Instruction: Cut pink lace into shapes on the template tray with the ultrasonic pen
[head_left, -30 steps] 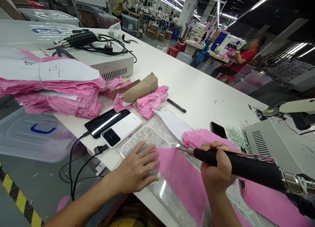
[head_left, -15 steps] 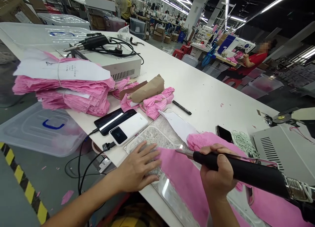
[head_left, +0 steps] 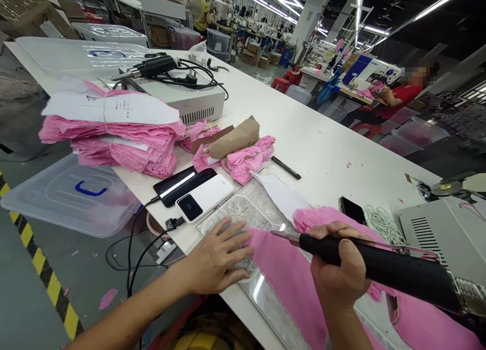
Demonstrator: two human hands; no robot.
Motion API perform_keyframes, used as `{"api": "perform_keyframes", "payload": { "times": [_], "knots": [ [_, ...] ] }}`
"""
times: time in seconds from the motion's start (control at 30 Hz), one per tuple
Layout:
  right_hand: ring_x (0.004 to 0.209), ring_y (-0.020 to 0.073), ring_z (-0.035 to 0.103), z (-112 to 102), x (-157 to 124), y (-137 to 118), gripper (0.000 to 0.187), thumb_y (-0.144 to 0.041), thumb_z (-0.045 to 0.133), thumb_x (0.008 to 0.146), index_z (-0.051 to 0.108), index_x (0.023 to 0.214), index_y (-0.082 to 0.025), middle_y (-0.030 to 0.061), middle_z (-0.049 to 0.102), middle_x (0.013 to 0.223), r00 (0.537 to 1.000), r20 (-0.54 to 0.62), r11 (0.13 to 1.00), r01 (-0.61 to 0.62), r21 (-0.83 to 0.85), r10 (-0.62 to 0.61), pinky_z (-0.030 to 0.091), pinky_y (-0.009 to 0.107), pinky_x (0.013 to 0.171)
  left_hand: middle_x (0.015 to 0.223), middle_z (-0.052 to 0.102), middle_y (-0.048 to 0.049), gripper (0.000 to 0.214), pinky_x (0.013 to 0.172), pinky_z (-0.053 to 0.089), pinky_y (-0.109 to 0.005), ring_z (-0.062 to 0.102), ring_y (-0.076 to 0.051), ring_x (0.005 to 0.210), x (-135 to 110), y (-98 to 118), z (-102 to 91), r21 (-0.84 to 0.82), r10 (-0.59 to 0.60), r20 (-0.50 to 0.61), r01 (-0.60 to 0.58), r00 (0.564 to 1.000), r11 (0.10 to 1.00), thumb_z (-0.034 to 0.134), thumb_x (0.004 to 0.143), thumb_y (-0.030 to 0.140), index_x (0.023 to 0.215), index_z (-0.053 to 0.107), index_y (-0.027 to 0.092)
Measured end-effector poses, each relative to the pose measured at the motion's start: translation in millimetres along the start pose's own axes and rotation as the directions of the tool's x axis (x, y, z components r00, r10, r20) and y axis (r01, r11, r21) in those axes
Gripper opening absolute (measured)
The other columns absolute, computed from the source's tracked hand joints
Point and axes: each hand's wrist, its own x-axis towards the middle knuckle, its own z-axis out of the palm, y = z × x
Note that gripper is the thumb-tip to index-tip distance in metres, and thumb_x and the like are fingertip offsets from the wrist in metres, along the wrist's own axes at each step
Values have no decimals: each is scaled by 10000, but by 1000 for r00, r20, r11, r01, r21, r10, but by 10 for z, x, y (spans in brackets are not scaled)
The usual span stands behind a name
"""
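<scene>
My left hand lies flat with its fingers spread. Its fingertips reach the edge of a pink fabric piece on a clear, scuffed plastic plate. In my right hand is a thick black handheld tool, its handle wrapped by my fingers. The tool's pointed metal tip is over the fabric near its upper edge, just right of my left fingers; whether it touches cannot be made out. Beyond the tool sits a bunched pink fabric stack beside a white paper sheet.
A white power bank and dark phone lie left of the plate. Tied pink fabric bundles stand behind them. A second black tool rests on a vented box. Right are another vented box and green cord.
The whole scene has shifted slightly to the right as my head turned a little left. Both hands, the tool and the fabric keep nearly the same positions relative to each other.
</scene>
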Motion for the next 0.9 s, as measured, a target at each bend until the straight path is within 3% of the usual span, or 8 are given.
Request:
{"api": "perform_keyframes", "payload": {
  "times": [0.6, 0.9],
  "knots": [
    [605, 128, 572, 137, -72, 31, 86, -266, 600, 712, 551, 750, -207, -32, 539, 768, 999, 34, 999, -42, 12, 42, 507, 346, 632, 1305, 610, -118, 389, 1141, 260, -568, 448, -329, 1337, -15, -14, -7, -9, 19, -3, -19, 1000, 1000, 579, 907, 419, 1216, 601, 185],
    [607, 121, 576, 286, -141, 64, 88, -247, 612, 737, 555, 789, -206, -28, 543, 788, 992, 121, 996, -37, 79, 27, 514, 337, 637, 1253, 642, -118, 358, 1143, 259, -547, 463, -316, 1323, -7, -4, -21, -28, 19, -14, -20, 1000, 999, 520, 942, 412, 1195, 607, 174]
  ]
}}
